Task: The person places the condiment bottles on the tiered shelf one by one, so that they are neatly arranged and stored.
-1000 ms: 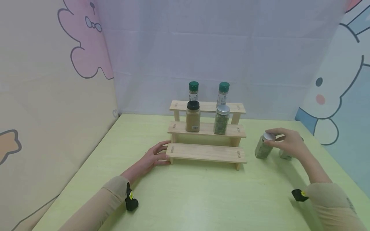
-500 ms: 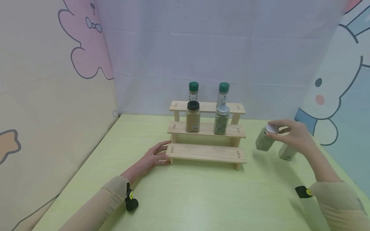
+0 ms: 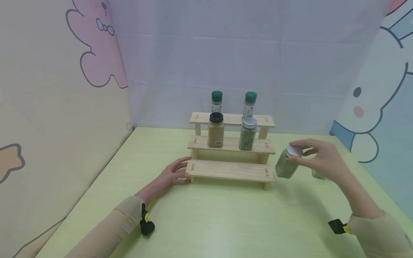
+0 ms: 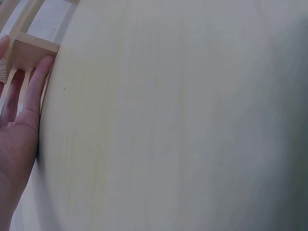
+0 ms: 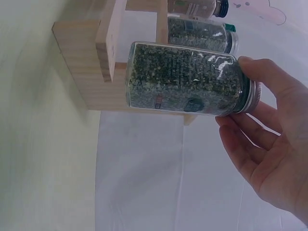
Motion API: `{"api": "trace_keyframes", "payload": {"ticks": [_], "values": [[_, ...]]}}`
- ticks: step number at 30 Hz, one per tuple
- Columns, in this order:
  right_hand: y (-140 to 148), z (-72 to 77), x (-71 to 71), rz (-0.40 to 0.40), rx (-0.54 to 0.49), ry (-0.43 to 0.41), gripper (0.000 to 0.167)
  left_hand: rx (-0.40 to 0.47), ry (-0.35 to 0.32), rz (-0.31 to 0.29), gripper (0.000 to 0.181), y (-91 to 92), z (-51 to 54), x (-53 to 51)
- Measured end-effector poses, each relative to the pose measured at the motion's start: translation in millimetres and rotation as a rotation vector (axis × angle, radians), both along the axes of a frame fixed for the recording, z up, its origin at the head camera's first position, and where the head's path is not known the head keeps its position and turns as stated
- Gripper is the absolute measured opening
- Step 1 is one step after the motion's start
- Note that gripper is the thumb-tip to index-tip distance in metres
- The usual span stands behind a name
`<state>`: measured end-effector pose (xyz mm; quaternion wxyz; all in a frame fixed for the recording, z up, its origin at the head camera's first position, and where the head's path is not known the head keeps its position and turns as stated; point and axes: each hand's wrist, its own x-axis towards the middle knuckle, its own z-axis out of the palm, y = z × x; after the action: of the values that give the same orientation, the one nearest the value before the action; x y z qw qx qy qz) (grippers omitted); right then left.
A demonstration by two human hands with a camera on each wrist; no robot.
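My right hand pinches a glass jar of dried green herbs by its silver lid, thumb on one side and fingers on the other. Tilted, the jar hangs over the table just right of the bottom shelf's end. In the right wrist view the herb jar lies across the picture in front of the wooden rack. My left hand rests against the left end of the three-tier wooden rack. From the left wrist, its fairly straight fingers touch the rack's end piece.
On the middle shelf stand a black-lidded jar of tan powder and a silver-lidded green herb jar. Two green-capped shakers, left and right, show behind them. Another jar is mostly hidden behind my right hand.
My right hand has lifted the herb jar off the table and carried it left, toward the rack's bottom shelf. My left hand stays at the rack's end.
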<state>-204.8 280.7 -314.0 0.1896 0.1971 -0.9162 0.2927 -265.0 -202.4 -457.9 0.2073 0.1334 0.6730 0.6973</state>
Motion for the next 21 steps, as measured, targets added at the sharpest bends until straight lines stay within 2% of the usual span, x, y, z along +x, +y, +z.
{"api": "trace_keyframes", "payload": {"ticks": [8,21], "values": [[-18,-0.3,13.1,0.065,0.022,0.019,0.039,-0.005,0.007,0.004,0.069,-0.6,-0.1,1.9],[-54,-3.5,13.6,0.145,0.030,-0.010,0.036,-0.010,0.010,0.001,0.070,-1.1,-0.3,2.6]]}}
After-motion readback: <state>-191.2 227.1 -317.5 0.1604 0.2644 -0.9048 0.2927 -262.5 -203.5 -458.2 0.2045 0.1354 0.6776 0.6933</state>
